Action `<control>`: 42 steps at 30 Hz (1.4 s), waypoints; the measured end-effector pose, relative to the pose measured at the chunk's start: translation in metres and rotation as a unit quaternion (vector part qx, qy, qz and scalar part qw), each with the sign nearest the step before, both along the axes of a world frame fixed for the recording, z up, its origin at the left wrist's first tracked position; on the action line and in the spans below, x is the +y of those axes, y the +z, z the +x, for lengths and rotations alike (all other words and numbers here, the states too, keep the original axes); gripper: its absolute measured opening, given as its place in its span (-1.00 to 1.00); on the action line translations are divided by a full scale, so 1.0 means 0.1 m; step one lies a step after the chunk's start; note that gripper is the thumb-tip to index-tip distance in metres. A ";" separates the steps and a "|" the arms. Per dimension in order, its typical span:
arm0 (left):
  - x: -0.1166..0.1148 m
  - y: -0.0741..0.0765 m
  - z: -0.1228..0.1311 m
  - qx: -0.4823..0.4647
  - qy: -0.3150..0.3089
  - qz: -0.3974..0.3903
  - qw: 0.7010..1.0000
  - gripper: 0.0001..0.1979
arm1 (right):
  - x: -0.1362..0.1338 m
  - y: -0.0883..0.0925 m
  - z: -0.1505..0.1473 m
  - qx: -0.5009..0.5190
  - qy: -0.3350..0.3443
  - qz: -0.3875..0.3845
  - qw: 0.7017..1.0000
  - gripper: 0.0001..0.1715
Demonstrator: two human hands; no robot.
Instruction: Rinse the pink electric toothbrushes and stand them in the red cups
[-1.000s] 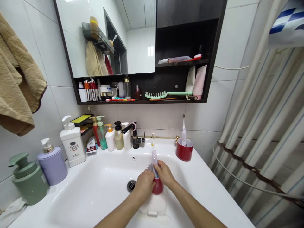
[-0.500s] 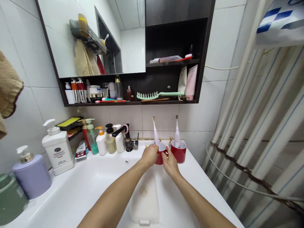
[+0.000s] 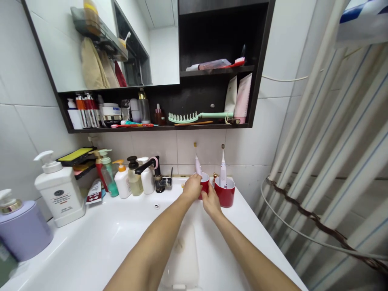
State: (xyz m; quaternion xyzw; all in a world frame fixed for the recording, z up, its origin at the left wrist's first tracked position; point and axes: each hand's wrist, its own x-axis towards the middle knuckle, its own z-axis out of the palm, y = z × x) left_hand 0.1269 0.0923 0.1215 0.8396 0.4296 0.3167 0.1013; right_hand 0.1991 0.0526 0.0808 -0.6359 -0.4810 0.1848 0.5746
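Both of my hands are around a red cup [image 3: 205,186] at the back right of the white sink. My left hand [image 3: 192,187] grips its left side, and my right hand [image 3: 211,201] has its fingers on the right side. A pale electric toothbrush [image 3: 198,165] leans upright in this cup. Just to the right, a second red cup [image 3: 226,197] stands on the sink's rim with another electric toothbrush [image 3: 223,173] in it. My fingers hide part of the first cup.
A black faucet [image 3: 157,176] and several pump bottles line the back left rim. Overhead hangs a dark cabinet [image 3: 197,97] holding a green hairbrush [image 3: 184,117]. Pipes [image 3: 327,161] run down the right. A whitish elongated object [image 3: 183,258] lies below my arms.
The held cup and both hands have moved slightly back, away from the sink's front. The view has shifted, so the bottles and cabinet appear further left.
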 end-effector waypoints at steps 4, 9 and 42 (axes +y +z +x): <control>-0.24 0.14 -0.17 -0.174 0.027 -0.056 0.983 -0.64 | -0.22 0.16 -0.04 0.026 0.014 0.027 0.999 -0.38; -0.92 0.46 -0.53 -0.501 -0.214 -0.259 0.797 -0.29 | -0.77 0.68 -0.28 0.068 0.126 0.109 0.984 -0.31; -1.19 -0.20 -0.84 -0.419 -0.074 -0.506 0.750 -0.67 | -0.51 0.21 0.54 -0.157 -0.096 -0.048 0.982 -0.74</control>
